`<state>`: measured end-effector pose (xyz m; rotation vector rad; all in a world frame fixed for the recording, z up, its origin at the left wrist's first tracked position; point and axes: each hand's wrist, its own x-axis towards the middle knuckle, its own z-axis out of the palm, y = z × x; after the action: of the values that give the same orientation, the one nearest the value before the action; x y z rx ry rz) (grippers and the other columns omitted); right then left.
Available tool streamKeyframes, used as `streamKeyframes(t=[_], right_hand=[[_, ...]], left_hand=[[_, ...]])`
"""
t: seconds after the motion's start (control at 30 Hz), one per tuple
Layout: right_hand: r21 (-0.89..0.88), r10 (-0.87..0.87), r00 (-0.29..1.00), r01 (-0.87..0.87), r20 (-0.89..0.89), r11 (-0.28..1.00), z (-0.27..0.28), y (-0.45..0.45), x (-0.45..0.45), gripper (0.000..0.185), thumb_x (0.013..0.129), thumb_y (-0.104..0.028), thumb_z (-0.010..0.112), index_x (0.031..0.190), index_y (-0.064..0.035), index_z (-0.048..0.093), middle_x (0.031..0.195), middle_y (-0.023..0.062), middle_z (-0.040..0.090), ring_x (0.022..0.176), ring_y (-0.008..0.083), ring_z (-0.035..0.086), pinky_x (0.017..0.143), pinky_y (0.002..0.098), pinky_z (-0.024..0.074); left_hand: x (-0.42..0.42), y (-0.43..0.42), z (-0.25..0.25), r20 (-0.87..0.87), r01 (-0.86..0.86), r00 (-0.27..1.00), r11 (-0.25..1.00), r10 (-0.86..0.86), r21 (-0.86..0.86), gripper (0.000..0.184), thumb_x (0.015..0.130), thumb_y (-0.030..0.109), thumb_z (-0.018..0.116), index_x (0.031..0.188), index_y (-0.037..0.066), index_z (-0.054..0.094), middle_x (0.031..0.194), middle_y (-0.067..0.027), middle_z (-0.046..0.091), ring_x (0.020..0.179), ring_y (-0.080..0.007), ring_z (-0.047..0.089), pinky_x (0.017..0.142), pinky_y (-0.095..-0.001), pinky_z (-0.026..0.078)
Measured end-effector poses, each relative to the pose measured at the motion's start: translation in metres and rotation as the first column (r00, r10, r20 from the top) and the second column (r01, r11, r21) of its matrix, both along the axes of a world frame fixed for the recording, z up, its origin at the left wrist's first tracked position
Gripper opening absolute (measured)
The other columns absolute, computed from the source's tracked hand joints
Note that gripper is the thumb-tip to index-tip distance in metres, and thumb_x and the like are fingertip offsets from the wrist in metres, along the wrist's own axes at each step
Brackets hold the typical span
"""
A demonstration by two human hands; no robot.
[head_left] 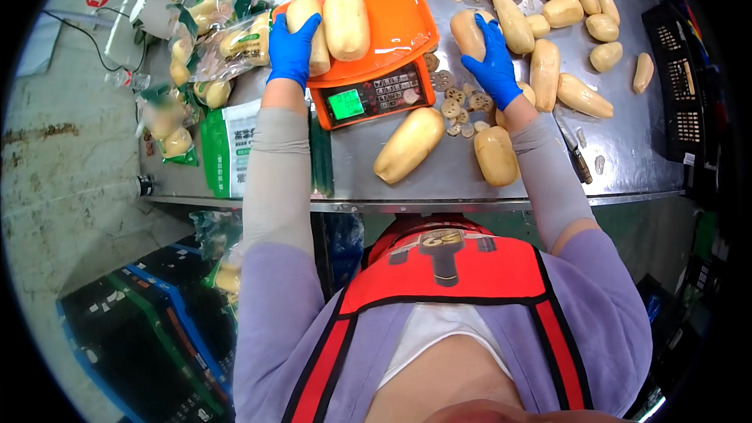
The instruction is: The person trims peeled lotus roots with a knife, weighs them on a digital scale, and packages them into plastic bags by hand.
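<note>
My left hand (291, 53), in a blue glove, is wrapped around a peeled lotus root segment (305, 8) on the orange tray (401, 12) of a weighing scale (372, 98). A second lotus root (346, 27) lies beside it on the tray. The scale's green display is lit, but its digits are too blurred to read. On the metal table to the right, my right hand (495, 66), gloved as well, grips another lotus root (467, 34). Several cut lotus slices (454, 102) lie between the scale and that hand.
More lotus roots (564, 12) are spread across the right of the table. A knife (576, 153) rests near the front edge. Bagged lotus roots (235, 43) and a green-white packet (235, 149) lie at left. A black crate (681, 86) stands at the right edge.
</note>
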<state>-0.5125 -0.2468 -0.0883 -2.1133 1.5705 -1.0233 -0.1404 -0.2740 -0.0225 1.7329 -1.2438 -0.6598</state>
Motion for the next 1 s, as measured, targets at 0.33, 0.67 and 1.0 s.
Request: streamKeyframes(t=[0.33, 0.67, 1.0], right_hand=[[0.180, 0.031, 0.993, -0.010, -0.113, 0.984, -0.018, 0.005, 0.000, 0.086, 0.071, -0.019, 0.070, 0.143, -0.0115, 0.025, 0.142, 0.0214, 0.033, 0.133, 0.0372, 0.030, 0.108, 0.0405, 0.0290], [0.183, -0.058, 0.998, 0.062, -0.027, 0.981, -0.016, 0.016, -0.001, 0.079, 0.073, -0.030, 0.072, 0.139, -0.0067, 0.035, 0.138, 0.0248, 0.038, 0.132, 0.0360, 0.032, 0.109, 0.0406, 0.0264], [-0.194, 0.327, 0.770, -0.264, 0.548, 0.945, 0.073, 0.004, 0.102, 0.067, 0.076, -0.024, 0.073, 0.132, -0.0029, 0.043, 0.134, 0.0186, 0.044, 0.127, 0.0306, 0.039, 0.105, 0.0396, 0.0310]], left_hand=[[0.032, 0.094, 0.025, -0.528, -0.148, 0.845, 0.987, 0.089, -0.070, 0.046, 0.095, 0.023, 0.044, 0.138, 0.010, 0.037, 0.136, -0.0069, 0.043, 0.122, -0.0225, 0.045, 0.098, -0.0333, 0.037], [0.051, 0.243, -0.073, -0.307, -0.343, 0.884, 0.935, 0.353, 0.089, 0.043, 0.089, 0.010, 0.058, 0.126, -0.008, 0.046, 0.127, -0.0157, 0.051, 0.113, -0.0204, 0.051, 0.097, -0.0316, 0.040], [0.008, 0.187, -0.029, -0.256, -0.268, 0.940, 0.953, 0.226, -0.143, 0.046, 0.087, 0.008, 0.060, 0.131, 0.001, 0.045, 0.120, -0.0119, 0.053, 0.099, -0.0156, 0.053, 0.085, -0.0285, 0.047]])
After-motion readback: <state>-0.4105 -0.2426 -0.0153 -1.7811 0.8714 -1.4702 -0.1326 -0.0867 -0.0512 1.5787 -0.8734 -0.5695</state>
